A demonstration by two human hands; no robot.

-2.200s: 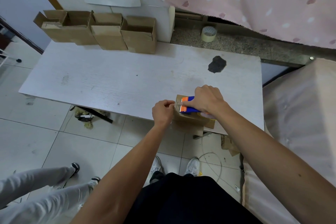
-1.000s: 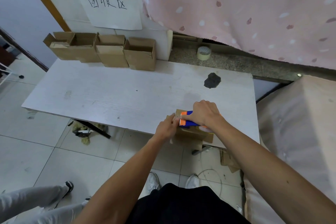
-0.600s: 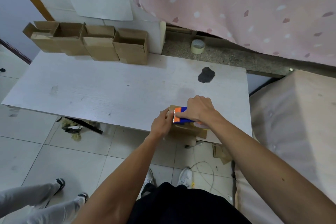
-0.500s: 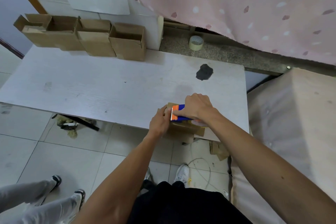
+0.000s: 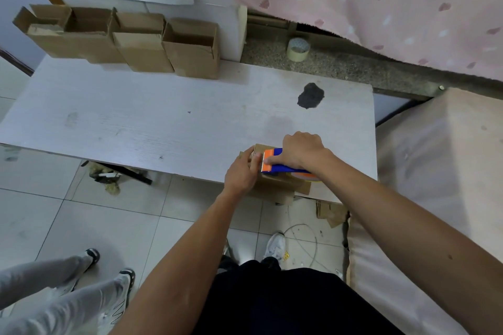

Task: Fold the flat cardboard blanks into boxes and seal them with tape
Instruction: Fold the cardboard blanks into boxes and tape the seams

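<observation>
The tape dispenser (image 5: 275,162), gripped by right hand (image 5: 302,149), has reached the box (image 5: 277,185) edge that left hand (image 5: 241,173) clasps.

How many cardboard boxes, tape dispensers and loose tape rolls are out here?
Cardboard boxes: 5
Tape dispenser: 1
Loose tape roll: 1
Total: 7

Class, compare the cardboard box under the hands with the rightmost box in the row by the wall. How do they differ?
The near box is closed on top; the back box stands open. The left hand holds the near box and the right hand grips a dispenser on it; the back box is untouched. The near box sits at the front edge of the table, the back box by the wall. Both are brown cardboard.
</observation>
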